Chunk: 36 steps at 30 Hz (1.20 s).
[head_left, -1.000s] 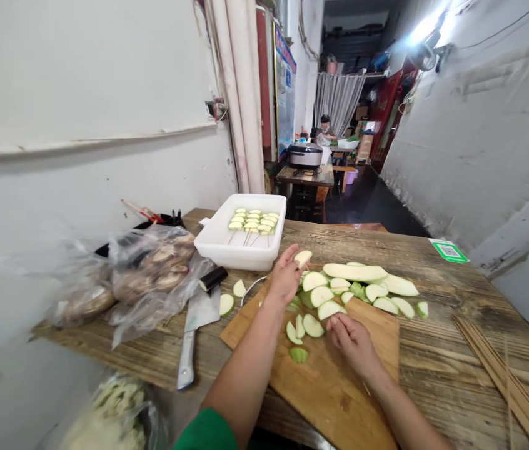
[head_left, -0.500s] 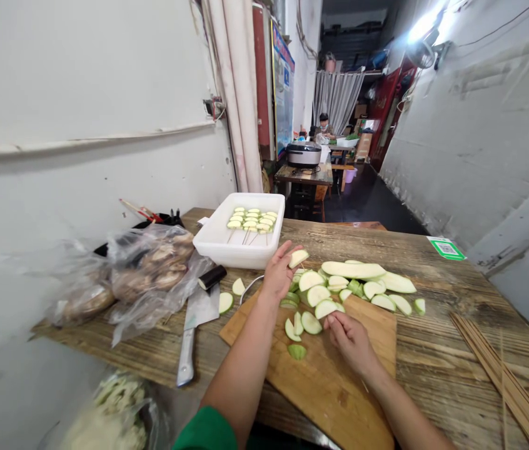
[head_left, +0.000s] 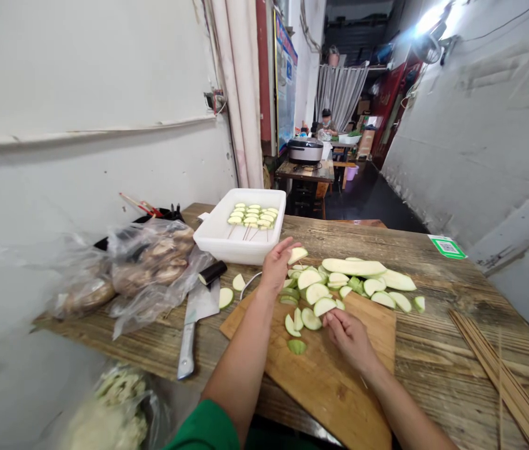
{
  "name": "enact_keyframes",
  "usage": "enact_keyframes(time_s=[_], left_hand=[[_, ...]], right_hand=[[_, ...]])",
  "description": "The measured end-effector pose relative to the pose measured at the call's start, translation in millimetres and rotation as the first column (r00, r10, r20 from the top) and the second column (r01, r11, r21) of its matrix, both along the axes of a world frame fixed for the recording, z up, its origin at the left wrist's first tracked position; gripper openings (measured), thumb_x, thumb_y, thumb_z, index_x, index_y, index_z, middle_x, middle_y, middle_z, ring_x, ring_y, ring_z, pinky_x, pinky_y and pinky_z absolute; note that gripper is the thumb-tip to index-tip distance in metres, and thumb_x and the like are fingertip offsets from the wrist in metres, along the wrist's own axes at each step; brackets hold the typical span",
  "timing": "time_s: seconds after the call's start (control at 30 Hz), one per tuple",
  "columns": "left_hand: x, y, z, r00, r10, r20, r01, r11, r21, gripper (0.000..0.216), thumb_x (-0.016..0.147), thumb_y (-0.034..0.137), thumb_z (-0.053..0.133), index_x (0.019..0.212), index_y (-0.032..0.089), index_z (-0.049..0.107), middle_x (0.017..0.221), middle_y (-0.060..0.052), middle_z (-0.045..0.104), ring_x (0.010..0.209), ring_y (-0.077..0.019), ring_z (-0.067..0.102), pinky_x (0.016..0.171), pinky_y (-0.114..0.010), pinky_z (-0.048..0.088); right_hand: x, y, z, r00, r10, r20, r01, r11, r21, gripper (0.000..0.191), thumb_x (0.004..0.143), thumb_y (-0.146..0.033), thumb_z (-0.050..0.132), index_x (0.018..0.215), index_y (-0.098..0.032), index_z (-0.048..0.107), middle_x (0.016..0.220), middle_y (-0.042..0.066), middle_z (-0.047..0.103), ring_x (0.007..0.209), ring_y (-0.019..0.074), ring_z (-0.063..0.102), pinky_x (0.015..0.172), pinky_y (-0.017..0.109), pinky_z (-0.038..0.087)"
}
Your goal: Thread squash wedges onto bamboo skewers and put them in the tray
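Note:
My left hand (head_left: 277, 267) is raised over the far left edge of the wooden cutting board (head_left: 339, 387), its fingers closed on a pale half-moon zucchini slice (head_left: 297, 255). My right hand (head_left: 346, 331) is pinched around a thin skewer (head_left: 364, 382), whose end pokes out by the wrist. Another half-moon zucchini slice (head_left: 324, 306) sits right at the right fingertips; whether the skewer pierces it is hidden. Around both hands lie several cut zucchini slices (head_left: 311, 319), some piled at the board's far edge. Long peeled-looking zucchini pieces (head_left: 353, 267) rest behind the pile.
A white plastic tub (head_left: 236, 251) holds skewered slices. Left of the board lie a cleaver (head_left: 188, 350), a dark-skinned vegetable piece (head_left: 212, 273) and bagged mushrooms (head_left: 156, 265). Bamboo skewers (head_left: 503, 381) lie at the right. A person (head_left: 326, 125) sits far back.
The view has shifted very slightly. Both hands keep nearly the same places and grips, with the left hand's slice dipping a touch.

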State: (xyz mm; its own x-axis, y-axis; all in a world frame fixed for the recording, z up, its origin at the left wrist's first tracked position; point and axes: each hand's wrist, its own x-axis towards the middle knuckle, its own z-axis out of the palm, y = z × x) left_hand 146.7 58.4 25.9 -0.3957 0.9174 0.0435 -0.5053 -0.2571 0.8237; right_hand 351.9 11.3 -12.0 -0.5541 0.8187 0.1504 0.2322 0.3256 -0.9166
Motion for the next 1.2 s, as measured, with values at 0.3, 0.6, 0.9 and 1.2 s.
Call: enact_keyframes(time_s=[0.3,0.6,0.9,1.2], left_hand=[[-1.8,2.7,-4.7,1.000,0.022,-0.019,-0.022,1.000,-0.003,0.032,0.072,0.020,0.060,0.104,0.015,0.058,0.102,-0.010,0.066,0.092,-0.0206,0.062,0.081,-0.036,0.049],[0.1,3.1,-5.5,0.999,0.006,-0.050,-0.006,1.000,-0.004,0.032,0.071,0.021,0.060,0.103,0.016,0.060,0.102,-0.010,0.066,0.090,-0.0206,0.062,0.077,-0.035,0.050],[1.0,2.7,-5.1,0.998,0.008,-0.069,-0.008,1.000,-0.002,0.034,0.070,0.023,0.061,0.103,0.015,0.060,0.103,-0.011,0.066,0.092,-0.0214,0.062,0.080,-0.037,0.049],[1.9,1.9,-4.9,0.998,0.017,-0.066,-0.018,1.000,-0.015,0.034,0.069,0.023,0.062,0.103,0.015,0.060,0.104,-0.011,0.066,0.091,-0.0210,0.062,0.079,-0.035,0.049]], right_hand=[[-0.4,-1.5,3.2,1.000,-0.003,-0.010,0.003,1.000,-0.016,0.034,0.088,-0.043,0.038,0.069,-0.018,0.050,0.047,-0.005,0.036,0.043,0.0095,0.032,0.043,0.021,0.024],[-1.7,-1.8,5.1,1.000,-0.013,-0.011,0.014,1.000,0.014,0.032,0.089,-0.039,0.038,0.068,-0.017,0.051,0.047,-0.005,0.036,0.045,0.0093,0.032,0.044,0.020,0.026],[-1.1,-2.0,4.7,1.000,-0.014,-0.011,0.014,0.999,0.042,0.032,0.089,-0.038,0.038,0.068,-0.018,0.051,0.047,-0.005,0.036,0.044,0.0096,0.033,0.044,0.020,0.026],[-1.4,-2.6,4.3,1.000,-0.011,-0.008,0.012,1.000,0.025,0.031,0.089,-0.037,0.038,0.069,-0.018,0.051,0.047,-0.006,0.035,0.044,0.0098,0.032,0.044,0.020,0.025]])
